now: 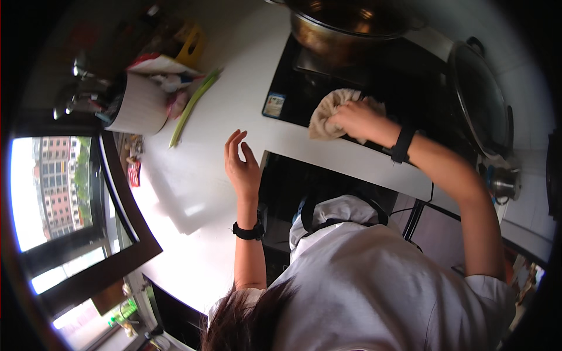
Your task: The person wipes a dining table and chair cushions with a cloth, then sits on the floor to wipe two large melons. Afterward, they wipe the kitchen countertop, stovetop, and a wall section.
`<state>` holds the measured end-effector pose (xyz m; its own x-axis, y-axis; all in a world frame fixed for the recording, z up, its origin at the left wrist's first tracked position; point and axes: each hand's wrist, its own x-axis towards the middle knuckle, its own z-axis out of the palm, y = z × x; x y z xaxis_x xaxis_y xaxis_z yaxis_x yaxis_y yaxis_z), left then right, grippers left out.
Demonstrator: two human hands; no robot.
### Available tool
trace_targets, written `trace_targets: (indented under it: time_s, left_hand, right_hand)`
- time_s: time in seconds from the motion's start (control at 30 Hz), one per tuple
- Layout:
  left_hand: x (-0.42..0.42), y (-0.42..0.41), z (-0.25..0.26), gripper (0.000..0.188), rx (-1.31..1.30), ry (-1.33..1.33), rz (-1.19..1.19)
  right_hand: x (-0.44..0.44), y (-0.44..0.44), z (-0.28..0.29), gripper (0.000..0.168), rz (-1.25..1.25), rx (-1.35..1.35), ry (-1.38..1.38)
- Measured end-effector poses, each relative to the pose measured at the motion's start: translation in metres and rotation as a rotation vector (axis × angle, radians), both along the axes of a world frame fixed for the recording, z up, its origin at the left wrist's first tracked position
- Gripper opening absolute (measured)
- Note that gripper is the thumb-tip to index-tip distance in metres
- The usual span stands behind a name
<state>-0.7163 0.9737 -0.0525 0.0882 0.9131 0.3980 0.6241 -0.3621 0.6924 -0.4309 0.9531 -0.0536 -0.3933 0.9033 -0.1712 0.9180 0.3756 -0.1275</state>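
My right hand point(362, 122) grips a crumpled beige cloth point(325, 118). The cloth lies against the front part of the black glass cooktop point(285, 83) and hangs slightly over its near edge. To the left, my left hand point(240, 169) is raised with nothing in it, fingers slightly curled and apart, over the white countertop point(206, 175). A large metal pot point(333, 37) sits at the back of the cooktop. Its contents cannot be made out.
A glass lid point(478, 96) stands at the right by the cooktop. On the left are a green stalk vegetable point(193, 107), a white utensil holder point(142, 107) and a red packet point(134, 174). A window frame point(118, 188) juts in there. At far right is a small metal pot point(505, 183).
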Motion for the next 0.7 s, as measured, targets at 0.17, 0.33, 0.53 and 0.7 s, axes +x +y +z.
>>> trace_targets:
  time_s: [0.17, 0.33, 0.53, 0.7]
  left_hand:
    - [-0.059, -0.004, -0.019, 0.028, -0.027, -0.060, 0.220]
    - [-0.108, -0.022, -0.009, 0.028, -0.009, -0.047, 0.414]
    - [-0.135, -0.063, -0.020, 0.028, -0.128, -0.015, 0.583]
    - [-0.158, -0.101, -0.024, 0.029, -0.140, -0.079, 0.761]
  right_hand:
    - [-0.104, 0.006, -0.032, 0.042, 0.074, -0.360, 0.846]
    - [-0.117, 0.033, 0.019, 0.043, -0.088, -0.154, 1.127]
    - [-0.061, 0.091, -0.045, 0.050, -0.324, 0.187, 0.474]
    - [-0.133, 0.072, -0.060, 0.052, -0.245, 0.379, 0.294]
